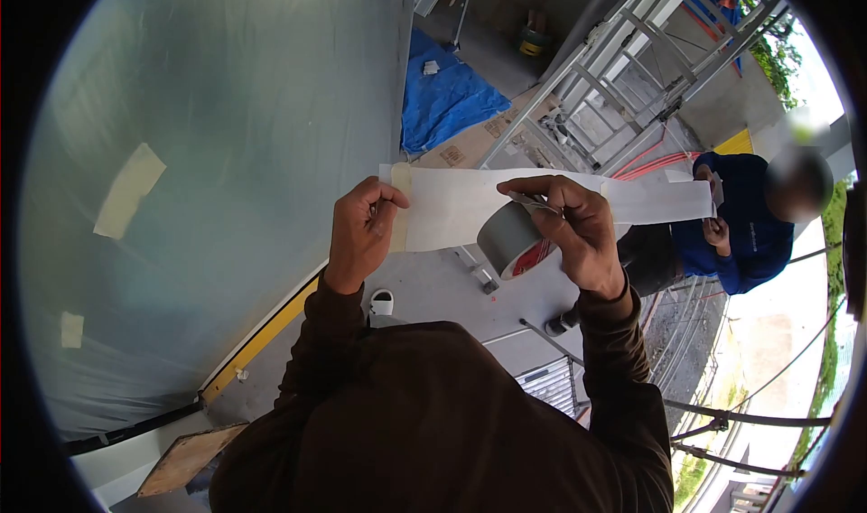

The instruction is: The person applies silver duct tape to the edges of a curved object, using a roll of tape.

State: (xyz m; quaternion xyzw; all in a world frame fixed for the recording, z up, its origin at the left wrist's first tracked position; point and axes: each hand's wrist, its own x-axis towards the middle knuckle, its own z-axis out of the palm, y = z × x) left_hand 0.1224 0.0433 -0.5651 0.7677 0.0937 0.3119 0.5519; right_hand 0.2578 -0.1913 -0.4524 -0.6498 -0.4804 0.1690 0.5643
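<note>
A long white strip stretches across in front of me, with a band of cream masking tape along its left end. My left hand is closed in a pinch on that end. A roll of grey tape hangs below the fingers of my right hand, which is closed around its side. Between those fingertips is a small flat greyish piece, too small to name. The strip passes behind the roll. At its far right end, a co-worker in a blue top has both hands by the strip.
Translucent plastic sheeting covers the left side, with patches of cream tape on it. A metal ladder leans at the upper right. A blue tarp lies on the floor ahead. Railing pipes run at the lower right.
</note>
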